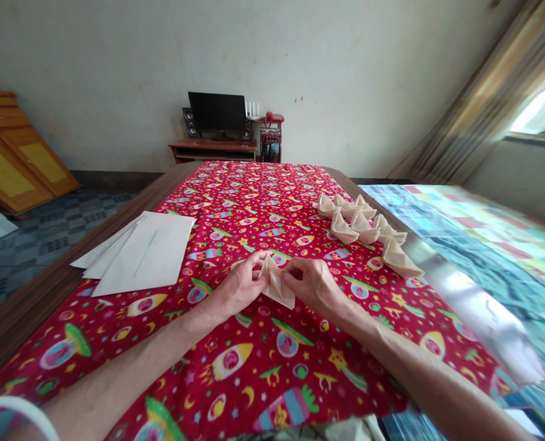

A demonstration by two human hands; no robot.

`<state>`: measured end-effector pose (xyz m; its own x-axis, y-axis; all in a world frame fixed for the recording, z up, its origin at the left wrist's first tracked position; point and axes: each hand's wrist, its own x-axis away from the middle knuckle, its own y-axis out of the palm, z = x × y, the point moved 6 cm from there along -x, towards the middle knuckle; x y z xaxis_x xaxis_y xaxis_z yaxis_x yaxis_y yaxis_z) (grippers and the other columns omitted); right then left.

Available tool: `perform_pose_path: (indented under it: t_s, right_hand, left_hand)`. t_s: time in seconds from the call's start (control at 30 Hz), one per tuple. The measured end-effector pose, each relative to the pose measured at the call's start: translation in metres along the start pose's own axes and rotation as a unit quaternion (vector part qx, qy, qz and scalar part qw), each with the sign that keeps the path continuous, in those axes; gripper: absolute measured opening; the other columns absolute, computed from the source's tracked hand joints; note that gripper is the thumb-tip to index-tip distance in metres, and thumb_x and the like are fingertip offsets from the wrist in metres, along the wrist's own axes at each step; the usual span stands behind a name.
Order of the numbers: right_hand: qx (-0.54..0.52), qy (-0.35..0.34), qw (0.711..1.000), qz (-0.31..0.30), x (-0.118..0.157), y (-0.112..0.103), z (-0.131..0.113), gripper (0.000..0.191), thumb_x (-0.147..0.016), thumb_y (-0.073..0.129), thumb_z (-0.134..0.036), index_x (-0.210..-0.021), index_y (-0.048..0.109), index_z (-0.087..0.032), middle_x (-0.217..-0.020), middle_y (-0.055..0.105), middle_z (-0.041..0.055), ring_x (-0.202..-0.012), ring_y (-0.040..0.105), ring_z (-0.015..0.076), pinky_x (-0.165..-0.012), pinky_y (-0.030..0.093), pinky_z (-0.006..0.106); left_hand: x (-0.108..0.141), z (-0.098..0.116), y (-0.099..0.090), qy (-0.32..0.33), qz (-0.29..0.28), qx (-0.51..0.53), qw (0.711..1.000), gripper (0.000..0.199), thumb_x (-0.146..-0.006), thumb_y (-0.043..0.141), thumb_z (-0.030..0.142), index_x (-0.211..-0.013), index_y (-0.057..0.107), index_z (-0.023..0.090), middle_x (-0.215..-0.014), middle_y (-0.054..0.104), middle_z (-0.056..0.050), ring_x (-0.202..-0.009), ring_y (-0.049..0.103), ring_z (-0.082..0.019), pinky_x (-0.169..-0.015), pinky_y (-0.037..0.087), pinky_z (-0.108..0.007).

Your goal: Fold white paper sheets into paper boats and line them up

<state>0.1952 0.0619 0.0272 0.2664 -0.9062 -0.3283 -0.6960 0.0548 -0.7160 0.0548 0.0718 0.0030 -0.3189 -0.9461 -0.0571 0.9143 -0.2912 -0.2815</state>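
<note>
A small folded paper piece, cream in colour with a peak at its top, is held between both hands near the middle of the cloth. My left hand pinches its left side between thumb and fingers. On the opposite side, my right hand is closed on the paper's right edge. Several finished-looking folded paper boats of the same colour sit in a cluster to the right. A loose stack of white paper sheets lies to the left, the top one bearing a faint green line.
A red patterned cloth covers the dark wooden table. Beyond it, a monitor and speakers stand on a small desk. A bed with a blue cover lies along the right, and a wooden cabinet is far left.
</note>
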Motion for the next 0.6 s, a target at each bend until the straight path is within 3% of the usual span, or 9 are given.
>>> perform_pose_path:
  t_s: [0.13, 0.27, 0.37, 0.43, 0.6]
  right_hand:
    - [-0.002, 0.012, 1.000, -0.006, 0.000, 0.001, 0.001, 0.014, -0.073, 0.054, -0.016, -0.061, 0.061, -0.015, -0.051, 0.054, -0.0031, -0.046, 0.045, 0.0069, -0.046, 0.027, 0.018]
    - [-0.001, 0.004, 1.000, -0.011, 0.000, 0.002, -0.001, 0.018, -0.078, 0.055, -0.020, -0.061, 0.060, -0.016, -0.051, 0.055, -0.0029, -0.047, 0.047, 0.0079, -0.047, 0.030, 0.019]
    - [0.005, -0.059, 0.997, 0.054, 0.005, -0.012, -0.012, 0.012, -0.083, 0.055, -0.025, -0.082, 0.064, -0.017, -0.071, 0.064, 0.0015, -0.064, 0.057, 0.0122, -0.058, 0.040, 0.021]
    - [0.008, -0.119, 0.989, 0.088, 0.010, -0.022, -0.024, 0.018, -0.086, 0.054, -0.027, -0.098, 0.063, -0.017, -0.086, 0.065, 0.0050, -0.077, 0.059, 0.0142, -0.068, 0.042, 0.023]
    - [0.040, -0.178, 0.983, 0.012, 0.016, -0.012, -0.037, 0.018, -0.090, 0.050, -0.026, -0.094, 0.067, -0.018, -0.075, 0.063, 0.0026, -0.062, 0.055, 0.0099, -0.058, 0.039, 0.020]
  left_hand:
    - [0.004, 0.004, 0.000, -0.029, -0.014, 0.051, 0.998, 0.058, -0.071, 0.058, 0.025, -0.125, 0.043, 0.010, -0.096, 0.067, -0.009, -0.082, 0.065, -0.020, -0.072, 0.052, -0.030]
    - [0.011, 0.017, 0.000, -0.029, -0.019, 0.077, 0.996, 0.046, -0.073, 0.058, 0.028, -0.115, 0.051, 0.013, -0.091, 0.067, -0.006, -0.082, 0.064, -0.019, -0.073, 0.049, -0.029]
    - [0.012, 0.021, 0.000, -0.030, -0.027, 0.081, 0.996, 0.042, -0.075, 0.058, 0.033, -0.112, 0.053, 0.013, -0.084, 0.066, -0.004, -0.074, 0.062, -0.017, -0.067, 0.048, -0.026]
    - [0.012, 0.022, 0.000, -0.039, -0.032, 0.066, 0.997, 0.042, -0.076, 0.058, 0.039, -0.109, 0.053, 0.013, -0.075, 0.064, -0.001, -0.064, 0.059, -0.015, -0.057, 0.045, -0.023]
    - [0.011, 0.019, -0.002, -0.037, -0.024, 0.039, 0.998, 0.045, -0.074, 0.059, 0.048, -0.103, 0.055, 0.014, -0.071, 0.061, 0.000, -0.057, 0.054, -0.013, -0.049, 0.039, -0.020]
